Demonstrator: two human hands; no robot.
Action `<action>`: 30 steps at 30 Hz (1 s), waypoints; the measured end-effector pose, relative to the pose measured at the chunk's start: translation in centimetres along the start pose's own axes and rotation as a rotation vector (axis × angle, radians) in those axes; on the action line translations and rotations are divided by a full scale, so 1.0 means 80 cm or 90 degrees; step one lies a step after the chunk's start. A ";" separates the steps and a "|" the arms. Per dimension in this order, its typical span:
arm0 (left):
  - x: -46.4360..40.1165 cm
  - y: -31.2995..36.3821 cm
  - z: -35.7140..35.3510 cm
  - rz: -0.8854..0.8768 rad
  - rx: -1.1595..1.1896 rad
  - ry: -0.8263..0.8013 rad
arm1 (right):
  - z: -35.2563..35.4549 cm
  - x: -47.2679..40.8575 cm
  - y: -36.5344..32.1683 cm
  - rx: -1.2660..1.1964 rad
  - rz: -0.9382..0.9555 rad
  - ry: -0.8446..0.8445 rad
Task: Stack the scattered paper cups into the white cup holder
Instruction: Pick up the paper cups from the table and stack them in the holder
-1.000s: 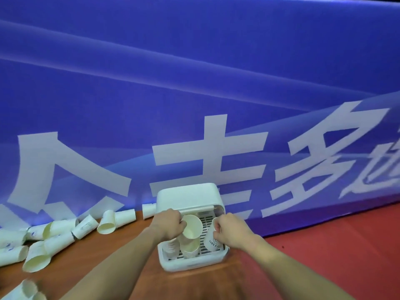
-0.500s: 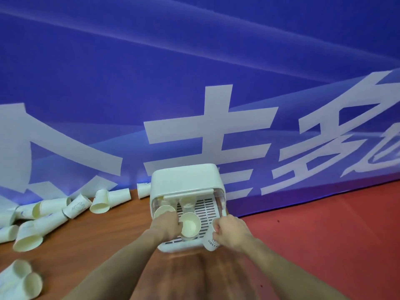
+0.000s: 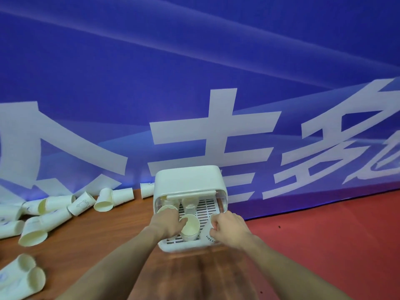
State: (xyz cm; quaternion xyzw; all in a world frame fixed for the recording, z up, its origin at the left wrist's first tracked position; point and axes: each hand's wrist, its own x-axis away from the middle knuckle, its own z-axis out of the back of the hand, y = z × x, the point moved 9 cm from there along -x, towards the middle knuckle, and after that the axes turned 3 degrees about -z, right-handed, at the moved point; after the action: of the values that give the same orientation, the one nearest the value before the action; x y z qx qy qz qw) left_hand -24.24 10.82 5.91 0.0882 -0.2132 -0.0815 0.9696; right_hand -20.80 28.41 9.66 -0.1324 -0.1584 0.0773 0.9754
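The white cup holder [image 3: 188, 182] stands on the brown table against the blue banner, its slatted tray [image 3: 204, 210] pulled out toward me. My left hand [image 3: 167, 221] grips the rim of a stack of paper cups [image 3: 190, 228] standing upright on the tray. My right hand [image 3: 229, 228] grips another paper cup [image 3: 206, 234] at the tray's right front corner. More cups stand further back under the holder's lid, one [image 3: 166, 210] just behind my left hand. Several scattered paper cups [image 3: 104, 200] lie on their sides to the left.
The brown table [image 3: 112, 237] ends to the right of the holder, where a red floor [image 3: 324, 245] begins. Two more cups [image 3: 23, 276] lie at the near left. A blue banner [image 3: 194, 83] with large white characters stands close behind everything.
The view has tilted up slightly, so the holder and hands sit lower in frame. Both hands keep hold of their cups on the tray, and the left-hand stack sits lower on the tray.
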 end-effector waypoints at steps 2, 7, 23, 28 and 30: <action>0.008 0.000 0.022 -0.006 -0.005 0.016 | 0.022 -0.002 -0.013 0.007 0.022 0.033; 0.021 -0.014 0.068 -0.015 -0.020 0.064 | 0.059 -0.014 -0.053 0.056 0.087 0.104; 0.036 -0.102 -0.002 0.027 -0.009 0.011 | -0.078 -0.058 -0.090 0.319 0.178 -0.066; 0.047 -0.122 -0.026 0.045 -0.015 -0.021 | -0.107 -0.069 -0.082 0.311 0.140 -0.099; 0.050 -0.130 -0.027 0.052 -0.019 -0.022 | -0.108 -0.069 -0.085 0.313 0.137 -0.095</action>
State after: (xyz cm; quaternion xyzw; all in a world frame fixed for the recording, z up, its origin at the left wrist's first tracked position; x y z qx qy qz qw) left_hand -20.99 0.23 3.41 0.0636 -0.2319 -0.0463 0.9696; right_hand -22.41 18.86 2.10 0.0984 -0.1912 0.2261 0.9501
